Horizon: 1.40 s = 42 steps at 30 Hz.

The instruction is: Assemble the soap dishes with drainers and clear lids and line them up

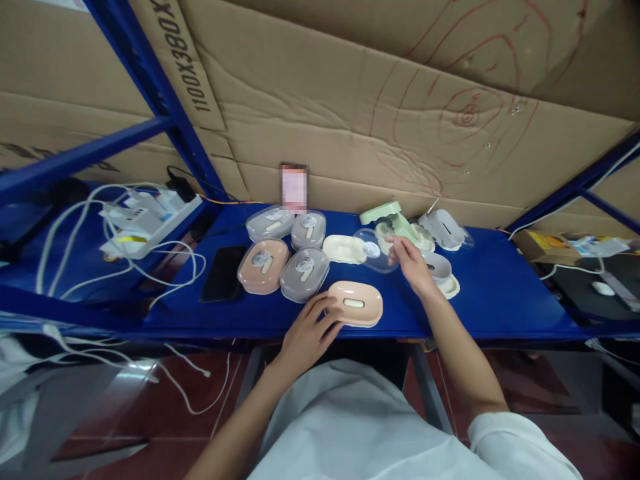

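A peach oval soap dish point(367, 305) with a pale slot piece in its middle lies near the front edge. My left hand point(311, 333) grips its left end, fingers on the rim and thumb at the front. In my right hand point(411, 261) a clear plastic lid point(381, 259) with a round label is pinched by its right edge. Partly under that lid lies a cream tray point(343, 249). To the left sit a lidded peach soap dish point(263, 267) and several lidded grey soap dishes point(304, 275). Right of my right hand is an unlidded grey dish point(440, 265), overlapping a cream base.
Green dish parts point(383, 212) and a grey part point(444, 230) lie at the back right. A black phone point(223, 273) lies left on the blue table point(500, 293); a lit screen point(295, 188) leans on the cardboard. White cables and a power strip point(150, 223) crowd the left.
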Available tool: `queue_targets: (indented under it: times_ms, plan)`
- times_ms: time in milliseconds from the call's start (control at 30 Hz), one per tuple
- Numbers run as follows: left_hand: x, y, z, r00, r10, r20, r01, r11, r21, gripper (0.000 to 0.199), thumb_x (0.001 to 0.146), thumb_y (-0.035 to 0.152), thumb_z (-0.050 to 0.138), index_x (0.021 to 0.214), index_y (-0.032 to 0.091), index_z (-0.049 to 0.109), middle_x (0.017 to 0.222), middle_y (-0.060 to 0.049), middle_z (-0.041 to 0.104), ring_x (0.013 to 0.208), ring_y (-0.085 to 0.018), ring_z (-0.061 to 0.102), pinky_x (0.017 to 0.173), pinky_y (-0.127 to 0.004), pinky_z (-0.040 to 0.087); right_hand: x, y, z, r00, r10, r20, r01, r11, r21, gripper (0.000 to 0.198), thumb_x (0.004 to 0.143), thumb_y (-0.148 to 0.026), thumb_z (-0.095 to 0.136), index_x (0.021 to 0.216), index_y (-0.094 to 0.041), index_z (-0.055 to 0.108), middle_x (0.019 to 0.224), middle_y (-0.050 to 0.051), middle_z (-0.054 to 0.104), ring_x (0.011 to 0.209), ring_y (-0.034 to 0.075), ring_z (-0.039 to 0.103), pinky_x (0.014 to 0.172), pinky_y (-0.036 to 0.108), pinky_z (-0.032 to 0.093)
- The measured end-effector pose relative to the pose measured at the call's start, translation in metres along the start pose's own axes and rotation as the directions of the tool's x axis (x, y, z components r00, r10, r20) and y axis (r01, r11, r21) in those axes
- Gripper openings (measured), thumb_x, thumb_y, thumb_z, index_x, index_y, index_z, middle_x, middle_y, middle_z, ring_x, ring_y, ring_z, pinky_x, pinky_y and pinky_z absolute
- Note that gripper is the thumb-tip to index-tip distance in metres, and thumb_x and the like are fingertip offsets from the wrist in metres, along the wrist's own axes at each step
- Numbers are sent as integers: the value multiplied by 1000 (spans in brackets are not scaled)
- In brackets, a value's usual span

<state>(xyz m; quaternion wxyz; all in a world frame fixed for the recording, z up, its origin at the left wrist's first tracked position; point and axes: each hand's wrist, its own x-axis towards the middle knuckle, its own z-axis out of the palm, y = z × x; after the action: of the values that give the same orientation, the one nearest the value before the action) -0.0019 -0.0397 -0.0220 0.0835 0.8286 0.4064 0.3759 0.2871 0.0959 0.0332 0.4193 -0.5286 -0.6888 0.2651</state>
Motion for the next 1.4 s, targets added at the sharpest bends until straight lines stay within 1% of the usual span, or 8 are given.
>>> queue_targets:
  times_ms: [133, 233, 300, 400, 667, 833, 1100, 1400]
  plan:
    - [-1, -1, 2, 1000, 3, -16, -3, 1000, -1, 19, 102, 20, 65, 119, 25, 70, 131, -10, 68, 139, -28, 59, 115, -47, 56, -51, 14, -11, 987, 115, -110, -109, 992, 58, 53, 108, -63, 41, 134, -23, 61, 84, 2, 67, 66, 18, 65, 69, 35, 60]
    - [-3, 0, 1, 1000, 14, -27, -14, 1000, 2, 20, 100, 18, 66, 119, 25, 69, 131, -10, 68, 139, -29, 58, 115, -47, 56, -72, 16, -7, 990, -16, -143, -16, 974, -225, 54, 109, -59, 39, 141, -21, 60, 125, 16, 71, 114, 28, 70, 100, 49, 59]
    - [-3, 1, 0, 999, 17, -35, -17, 1000, -6, 20, 99, 18, 66, 118, 25, 69, 130, -10, 67, 138, -29, 58, 115, -47, 56, -84, 16, -2, 991, -108, -83, 67, 915, -399, 53, 110, -54, 40, 149, -22, 57, 154, 19, 56, 146, 33, 52, 120, 57, 46]
    - [-4, 3, -3, 998, 5, -62, -7, 1000, -25, 19, 97, 19, 67, 115, 24, 68, 130, -11, 64, 135, -29, 60, 113, -47, 56, -102, 19, 4, 989, -138, 52, 145, 844, -516, 57, 108, -52, 49, 159, -27, 49, 169, 16, 42, 157, 37, 40, 124, 63, 39]
    - [-4, 0, -9, 998, -46, -44, 40, 991, -125, 31, 100, 20, 67, 130, 26, 64, 141, -12, 60, 136, -26, 61, 115, -43, 55, -120, 6, -14, 988, -116, 105, 135, 972, -193, 50, 105, -49, 61, 151, -30, 56, 163, 12, 51, 152, 31, 49, 125, 56, 43]
    - [-4, -4, -11, 997, -81, 8, 81, 986, -144, 61, 103, 28, 67, 159, 31, 43, 164, -13, 46, 153, -29, 48, 124, -49, 48, -124, -21, -5, 847, -284, 450, 352, 933, -74, 51, 111, -35, 48, 162, -33, 45, 168, 7, 47, 162, 26, 34, 130, 55, 37]
    - [-4, -11, -12, 988, -122, 93, 139, 966, -216, 64, 104, 33, 65, 163, 37, 39, 169, -9, 44, 154, -27, 48, 125, -48, 46, -119, -22, 19, 702, -546, 457, 686, 690, -231, 58, 107, -38, 61, 160, -21, 48, 159, 15, 57, 159, 30, 39, 131, 62, 32]
    - [-6, -15, -9, 979, -187, 75, 201, 946, -255, 49, 101, 39, 70, 149, 33, 60, 159, -9, 57, 145, -27, 59, 123, -47, 49, -123, -16, 22, 645, -567, 513, 758, 563, -330, 53, 109, -27, 53, 161, -21, 46, 164, 13, 51, 162, 29, 34, 133, 64, 26]
